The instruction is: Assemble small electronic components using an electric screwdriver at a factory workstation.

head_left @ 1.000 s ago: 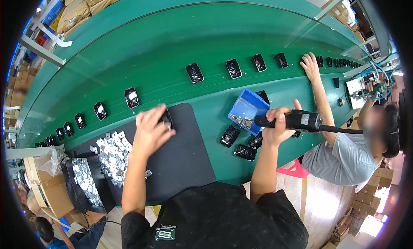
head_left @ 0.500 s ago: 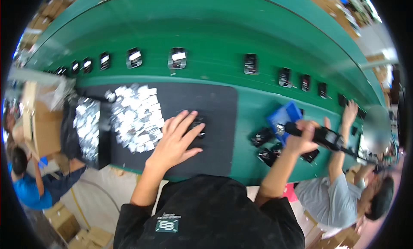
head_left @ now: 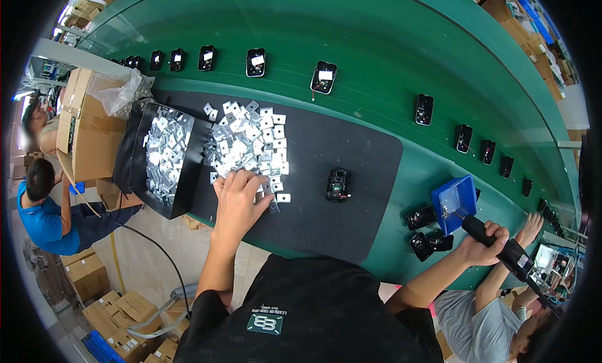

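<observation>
My left hand [head_left: 239, 197] reaches over the near edge of a heap of small silver metal plates with holes [head_left: 244, 137]. Its fingers are bent and spread, fingertips down among the plates; no plate is seen lifted. Wrapped in my right hand [head_left: 484, 245] is a black electric screwdriver [head_left: 517, 261] with a cable. Its front end points into a blue bin [head_left: 464, 203] with small metal bits, probably screws, inside. Between my hands, a small black housing with exposed inner parts [head_left: 338, 185] rests alone on the black mat [head_left: 370, 156].
A black box of plates [head_left: 182, 193] stands left of the heap, beside a cardboard box [head_left: 100, 131]. Several black housings [head_left: 421, 244] lie near the bin. More housings [head_left: 324, 77] line the green conveyor [head_left: 376, 62]. A co-worker's hand [head_left: 532, 228] is at far right.
My left hand has left the black housing and moved left to the metal plates, so the housing is now uncovered. My right hand still holds the screwdriver at the bin. The view has shifted.
</observation>
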`<state>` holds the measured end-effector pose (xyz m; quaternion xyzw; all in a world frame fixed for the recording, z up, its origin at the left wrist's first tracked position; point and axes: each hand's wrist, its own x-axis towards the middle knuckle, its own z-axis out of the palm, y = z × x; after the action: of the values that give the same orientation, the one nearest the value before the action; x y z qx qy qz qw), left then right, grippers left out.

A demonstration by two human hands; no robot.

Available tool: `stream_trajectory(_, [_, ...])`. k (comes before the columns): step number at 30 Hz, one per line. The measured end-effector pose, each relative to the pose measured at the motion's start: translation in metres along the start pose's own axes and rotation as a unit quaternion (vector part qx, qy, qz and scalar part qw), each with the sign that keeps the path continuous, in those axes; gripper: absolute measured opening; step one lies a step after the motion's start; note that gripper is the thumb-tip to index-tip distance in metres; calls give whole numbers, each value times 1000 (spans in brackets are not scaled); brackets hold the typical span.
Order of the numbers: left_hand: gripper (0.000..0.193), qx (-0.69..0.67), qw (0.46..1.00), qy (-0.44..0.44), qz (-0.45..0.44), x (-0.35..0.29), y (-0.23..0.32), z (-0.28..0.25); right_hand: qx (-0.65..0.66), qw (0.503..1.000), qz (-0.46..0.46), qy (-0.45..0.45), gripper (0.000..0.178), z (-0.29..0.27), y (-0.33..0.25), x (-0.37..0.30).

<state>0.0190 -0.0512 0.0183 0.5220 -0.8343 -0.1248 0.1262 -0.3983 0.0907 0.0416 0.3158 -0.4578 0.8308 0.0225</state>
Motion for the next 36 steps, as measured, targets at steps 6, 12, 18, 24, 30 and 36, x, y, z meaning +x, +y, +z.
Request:
stream_trajectory(6, [33, -16, 998, -47, -33, -1, 5, -1, 19, 1000, 21, 4, 50, -15, 5, -3])
stream_trajectory(12, [28, -205, 978, -22, -19, 0, 11, 15, -39, 999, 15, 10, 62, -2, -3, -3])
stream_trajectory(18, [8, -381, 924, -12, 32, 10, 44, 29, -30, 999, 22, 17, 60, 6, -5, -7])
stream_trajectory(24, [16, -489, 848, -131, -157, 14, 47, 47, -32, 999, 21, 32, 57, 5, -8, -10])
stream_trajectory(30, [20, -452, 878, -130, -86, 32, 69, 35, -12, 1000, 21, 16, 58, -1, -6, -11])
stream_trajectory(36, [14, -476, 876, -60, -52, 24, 60, 40, -15, 999, 23, 20, 58, -6, -7, -11])
